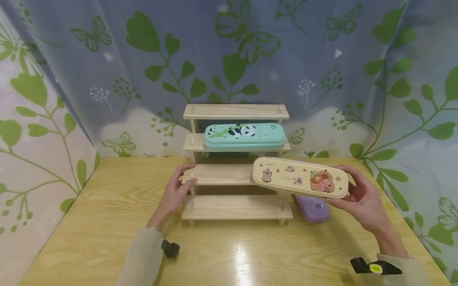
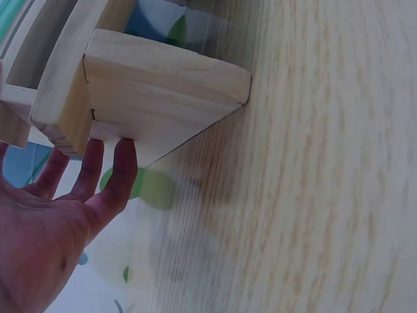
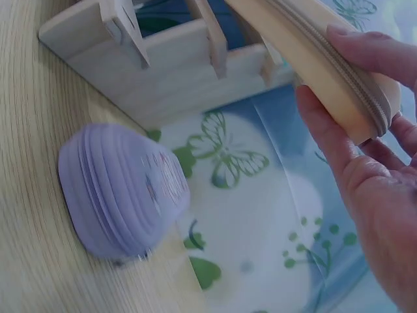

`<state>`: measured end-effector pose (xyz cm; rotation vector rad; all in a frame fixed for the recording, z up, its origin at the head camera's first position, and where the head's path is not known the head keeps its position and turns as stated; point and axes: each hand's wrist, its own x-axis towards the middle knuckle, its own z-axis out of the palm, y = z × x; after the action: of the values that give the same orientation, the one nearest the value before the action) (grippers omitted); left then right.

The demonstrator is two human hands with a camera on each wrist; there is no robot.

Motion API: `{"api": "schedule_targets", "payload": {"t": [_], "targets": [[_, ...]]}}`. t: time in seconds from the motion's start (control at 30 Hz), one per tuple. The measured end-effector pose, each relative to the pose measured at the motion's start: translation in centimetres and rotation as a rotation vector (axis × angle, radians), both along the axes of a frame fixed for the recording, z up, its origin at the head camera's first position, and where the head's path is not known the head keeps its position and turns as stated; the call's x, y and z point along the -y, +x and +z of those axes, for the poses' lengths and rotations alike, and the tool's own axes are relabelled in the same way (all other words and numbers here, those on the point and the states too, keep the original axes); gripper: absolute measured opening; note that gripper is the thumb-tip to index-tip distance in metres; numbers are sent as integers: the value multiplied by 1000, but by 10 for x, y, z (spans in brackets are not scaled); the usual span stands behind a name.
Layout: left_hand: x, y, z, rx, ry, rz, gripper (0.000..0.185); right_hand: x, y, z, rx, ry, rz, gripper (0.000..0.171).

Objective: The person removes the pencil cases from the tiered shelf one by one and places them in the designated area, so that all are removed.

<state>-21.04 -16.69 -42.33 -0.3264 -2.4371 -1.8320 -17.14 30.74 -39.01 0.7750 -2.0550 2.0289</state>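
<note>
My right hand [image 1: 365, 202] grips the right end of a cream zippered pencil case [image 1: 282, 178] with bear pictures. The case is held up off the table, its left end overlapping the third tier of a stepped wooden shelf [image 1: 236, 207] in the head view. In the right wrist view my thumb and fingers pinch the case [image 3: 332, 72] near its zipper. My left hand [image 1: 177, 192] holds the left end of that same tier, with fingertips against the side panel [image 2: 156, 98] in the left wrist view. A mint panda pencil case [image 1: 245, 136] lies on the second tier from the top.
A purple pencil case [image 1: 313, 208] lies on the wooden table [image 1: 125, 190] just right of the shelf, partly behind the cream one. Behind the shelf hangs a leaf-and-butterfly patterned curtain [image 1: 200, 51], which also lines both sides.
</note>
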Motion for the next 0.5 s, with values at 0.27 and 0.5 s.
{"api": "schedule_targets", "payload": {"t": [0.27,0.5], "targets": [[-1,0,0,15,25,-4,44,-27,15,2,-10,-83,-23,84],[-2,0,1,16,12,0,43,-48,23,1,-69,-188,-9,88]]}}
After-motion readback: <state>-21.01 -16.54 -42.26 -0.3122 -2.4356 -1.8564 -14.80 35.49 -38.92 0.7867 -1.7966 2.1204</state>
